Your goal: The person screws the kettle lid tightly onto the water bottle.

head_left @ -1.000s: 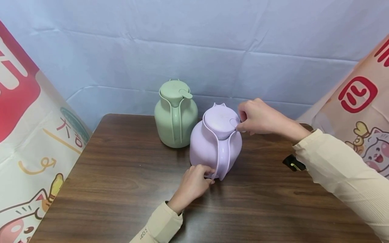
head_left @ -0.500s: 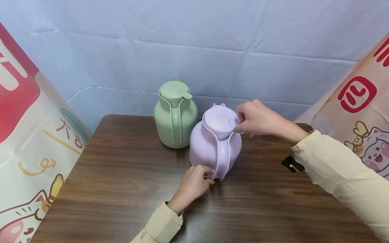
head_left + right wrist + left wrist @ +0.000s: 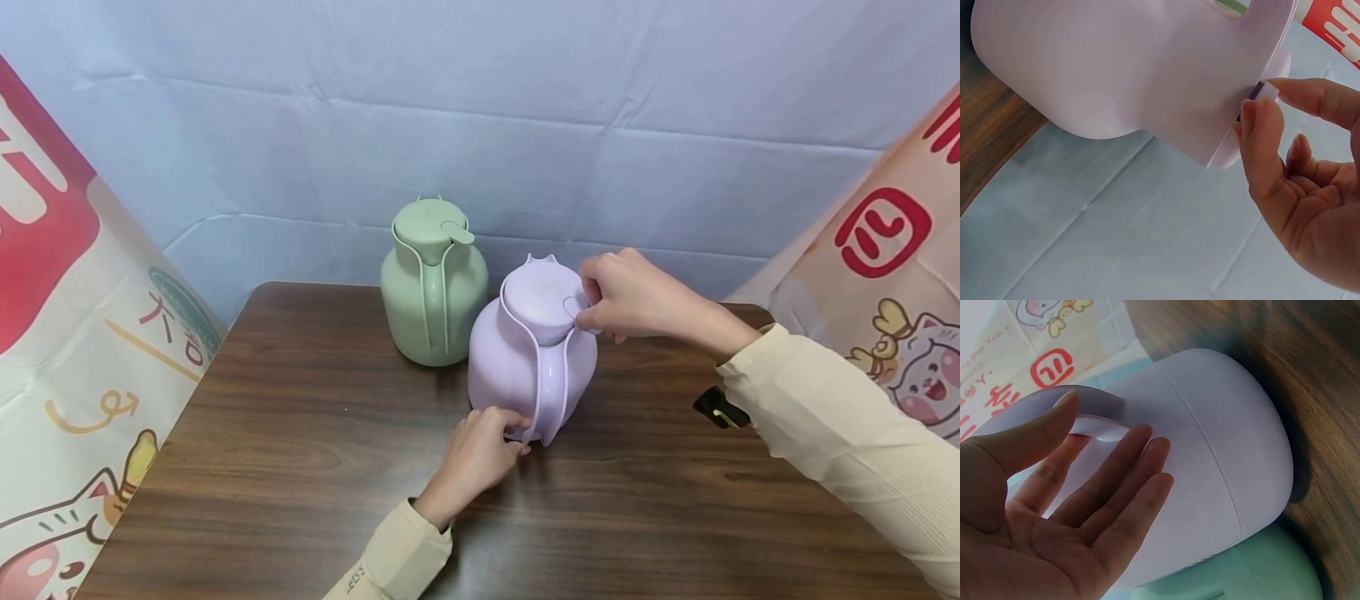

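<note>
A lilac thermos jug [image 3: 495,358] with a rounded body and two small ear points on its lid [image 3: 540,296] stands on the table. Low on its handle [image 3: 551,392], my left hand [image 3: 480,450] pinches the edge between thumb and index finger. The left wrist view has the other fingers of that hand extended beside the jug's body [image 3: 1210,456]. At the lid's right side, my right hand [image 3: 630,292] pinches the small lever tab [image 3: 1266,92] between thumb and forefinger. The fingers mostly cover the tab in the head view.
Behind and left of the lilac jug stands a matching green thermos jug [image 3: 431,308], its lid lever [image 3: 459,233] pointing right. A small black object [image 3: 722,408] lies near the right sleeve. Pale cloth [image 3: 450,100] hangs behind the brown wooden table [image 3: 300,467].
My right hand has shifted slightly left along the lid's edge with the lever tab in its pinch. The left hand and both jugs stay where they were.
</note>
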### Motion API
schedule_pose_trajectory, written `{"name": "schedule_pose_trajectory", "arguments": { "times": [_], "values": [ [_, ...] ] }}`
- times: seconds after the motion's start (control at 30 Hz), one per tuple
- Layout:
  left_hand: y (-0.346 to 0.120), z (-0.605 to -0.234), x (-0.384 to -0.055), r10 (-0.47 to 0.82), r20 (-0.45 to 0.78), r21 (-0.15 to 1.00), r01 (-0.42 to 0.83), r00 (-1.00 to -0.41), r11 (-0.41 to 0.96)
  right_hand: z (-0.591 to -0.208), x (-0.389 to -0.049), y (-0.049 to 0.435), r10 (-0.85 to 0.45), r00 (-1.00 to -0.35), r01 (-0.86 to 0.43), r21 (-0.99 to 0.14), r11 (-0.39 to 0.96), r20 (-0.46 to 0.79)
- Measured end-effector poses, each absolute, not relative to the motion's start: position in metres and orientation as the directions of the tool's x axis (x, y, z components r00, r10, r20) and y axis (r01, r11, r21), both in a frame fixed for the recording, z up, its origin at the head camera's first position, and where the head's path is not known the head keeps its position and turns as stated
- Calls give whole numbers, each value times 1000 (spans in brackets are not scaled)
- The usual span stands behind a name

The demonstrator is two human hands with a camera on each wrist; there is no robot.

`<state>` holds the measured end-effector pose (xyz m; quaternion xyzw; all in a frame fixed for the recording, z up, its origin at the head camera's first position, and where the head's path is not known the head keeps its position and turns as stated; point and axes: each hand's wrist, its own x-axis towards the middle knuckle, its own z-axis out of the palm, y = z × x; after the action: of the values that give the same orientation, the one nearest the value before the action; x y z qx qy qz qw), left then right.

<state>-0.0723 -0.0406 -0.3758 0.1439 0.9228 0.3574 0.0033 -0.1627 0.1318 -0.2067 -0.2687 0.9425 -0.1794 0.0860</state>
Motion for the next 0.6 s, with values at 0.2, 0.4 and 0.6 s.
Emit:
{"name": "schedule_pose_trajectory", "arguments": {
  "times": [0.2,0.4,0.6],
  "values": [
    [-41,-376,-72,267,91,654,260,-959,710,-208,-161,129,-528,-847,-469,-384,796,-60],
    [-40,-376,-73,265,81,663,250,-961,705,-209,-159,128,-511,-857,-447,-397,802,-68],
    [-40,-375,-72,265,81,667,249,-961,702,-209,-158,126,-505,-860,-440,-399,805,-71]
  ]
}}
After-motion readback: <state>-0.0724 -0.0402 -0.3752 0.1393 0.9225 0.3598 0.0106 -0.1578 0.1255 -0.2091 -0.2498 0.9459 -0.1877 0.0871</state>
